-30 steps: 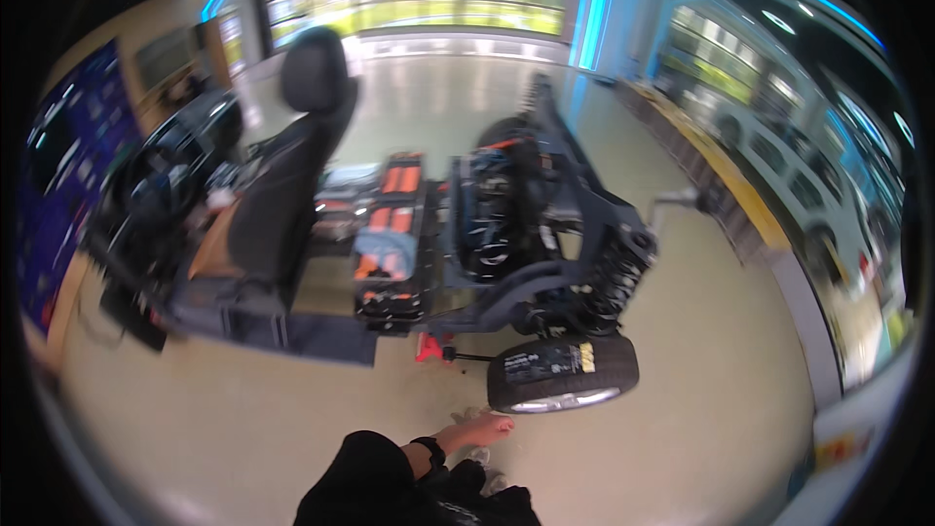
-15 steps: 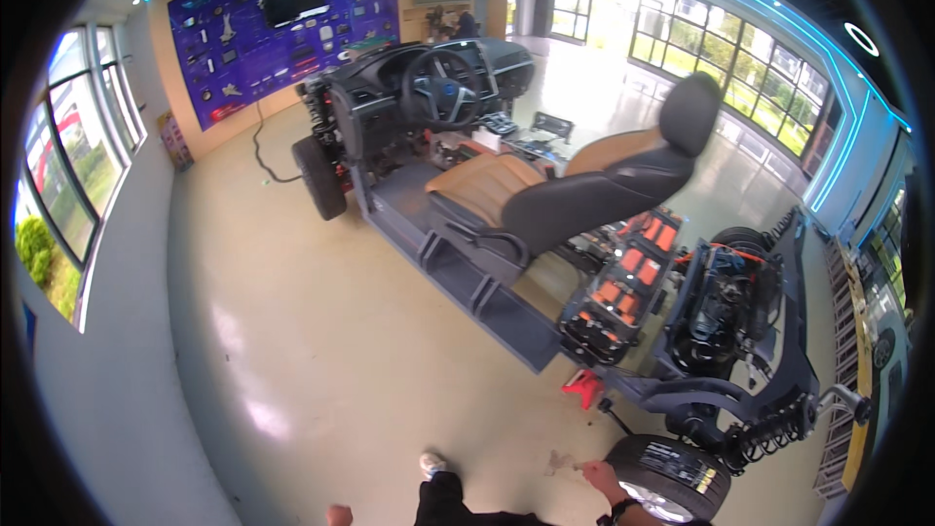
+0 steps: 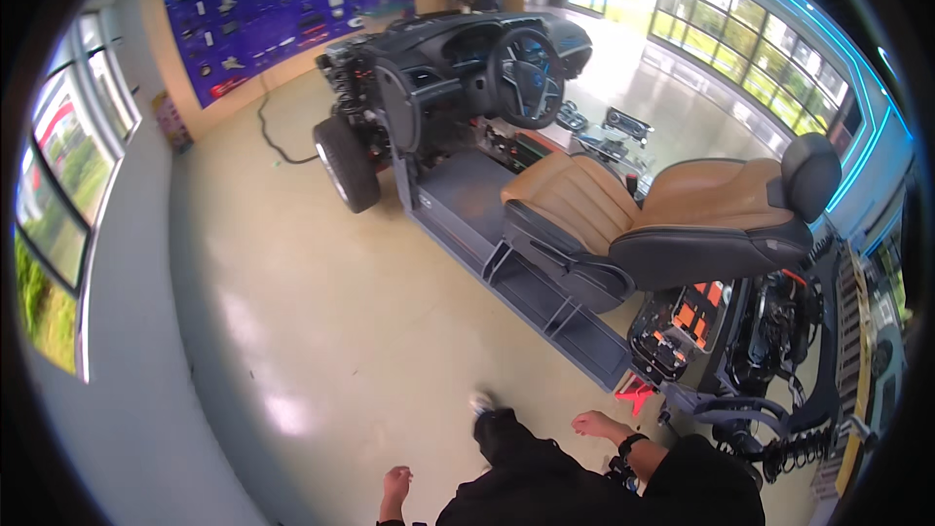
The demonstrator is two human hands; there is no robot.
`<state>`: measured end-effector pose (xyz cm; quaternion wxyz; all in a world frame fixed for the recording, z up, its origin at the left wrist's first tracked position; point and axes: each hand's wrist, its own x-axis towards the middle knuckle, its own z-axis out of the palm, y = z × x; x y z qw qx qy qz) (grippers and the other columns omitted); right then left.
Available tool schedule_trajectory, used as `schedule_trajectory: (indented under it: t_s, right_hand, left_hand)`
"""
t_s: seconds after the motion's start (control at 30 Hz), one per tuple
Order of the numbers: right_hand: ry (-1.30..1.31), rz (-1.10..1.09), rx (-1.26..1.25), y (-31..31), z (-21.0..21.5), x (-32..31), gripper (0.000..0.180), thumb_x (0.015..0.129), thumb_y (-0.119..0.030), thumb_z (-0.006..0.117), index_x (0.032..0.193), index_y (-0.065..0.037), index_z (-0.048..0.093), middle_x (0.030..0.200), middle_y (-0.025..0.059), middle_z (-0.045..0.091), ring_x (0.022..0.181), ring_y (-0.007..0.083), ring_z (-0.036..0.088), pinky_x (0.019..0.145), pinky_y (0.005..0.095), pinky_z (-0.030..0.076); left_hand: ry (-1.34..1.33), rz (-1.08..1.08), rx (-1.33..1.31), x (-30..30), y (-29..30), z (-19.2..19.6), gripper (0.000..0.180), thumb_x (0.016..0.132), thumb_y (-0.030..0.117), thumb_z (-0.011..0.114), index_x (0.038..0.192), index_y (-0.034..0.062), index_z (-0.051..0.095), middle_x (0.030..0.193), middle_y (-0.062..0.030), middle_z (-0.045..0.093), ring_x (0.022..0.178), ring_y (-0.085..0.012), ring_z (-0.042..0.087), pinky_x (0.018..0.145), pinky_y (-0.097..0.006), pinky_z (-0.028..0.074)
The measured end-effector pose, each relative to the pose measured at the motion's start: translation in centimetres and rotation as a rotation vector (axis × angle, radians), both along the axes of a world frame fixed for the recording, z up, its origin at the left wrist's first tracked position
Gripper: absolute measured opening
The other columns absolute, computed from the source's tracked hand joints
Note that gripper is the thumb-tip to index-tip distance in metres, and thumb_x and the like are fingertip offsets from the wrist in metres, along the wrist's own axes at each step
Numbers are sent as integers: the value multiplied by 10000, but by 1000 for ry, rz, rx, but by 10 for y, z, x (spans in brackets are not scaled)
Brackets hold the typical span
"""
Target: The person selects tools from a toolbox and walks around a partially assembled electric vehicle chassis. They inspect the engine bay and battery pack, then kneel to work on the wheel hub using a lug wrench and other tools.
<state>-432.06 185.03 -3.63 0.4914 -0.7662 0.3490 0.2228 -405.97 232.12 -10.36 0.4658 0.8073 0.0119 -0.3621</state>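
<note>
My left hand (image 3: 396,482) hangs over the pale floor at the lower edge, its fingers loosely curled in with nothing visible in them. To its right, my right hand (image 3: 599,424) is in front of my body, wearing a dark wristband. Its fingers are also curled, and no object shows in them. Both hands are apart from the cutaway car chassis (image 3: 545,302). Closest to my right hand is a red jack stand (image 3: 635,397) under the chassis. On the chassis stand a tan and black seat (image 3: 575,195) and a dashboard with a steering wheel (image 3: 526,78).
A front tyre (image 3: 346,164) sticks out at the chassis's left end, with a dark cable (image 3: 268,131) on the floor beyond. Orange-marked battery modules (image 3: 696,317) lie behind the seat. A white wall (image 3: 131,331) with windows runs along the left. A purple parts board (image 3: 282,29) hangs at the back.
My view has shifted, so the chassis now sits farther right and nearer. Both hands are higher in view, and more of my legs and right arm shows. The rear wheel is now mostly hidden.
</note>
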Motion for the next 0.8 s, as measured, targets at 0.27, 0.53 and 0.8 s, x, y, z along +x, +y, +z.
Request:
schedule_trajectory:
  t_s: [0.27,0.53,0.8]
  right_hand:
    - [-22,97,-269,-49,0,219,288,712,-270,514,769,-8,620,749,208,609,731,341,592,662,462,443]
    - [-361,38,-203,-41,87,544,253,812,-246,492,908,-38,601,867,144,624,812,305,590,704,400,451]
    - [-67,-15,-465,0,22,663,284,782,-274,492,861,-32,617,840,165,626,801,363,575,710,428,457]
  left_hand:
    - [249,100,123,249,-46,-28,244,814,128,430,973,11,574,810,-74,619,567,-138,552,463,-264,441]
    - [140,-456,49,465,-188,-2,229,822,181,452,936,36,588,786,-74,620,594,-160,565,467,-301,445]
    - [76,-739,-26,721,-205,-6,225,831,234,474,898,62,602,761,-74,620,620,-181,579,472,-339,448]
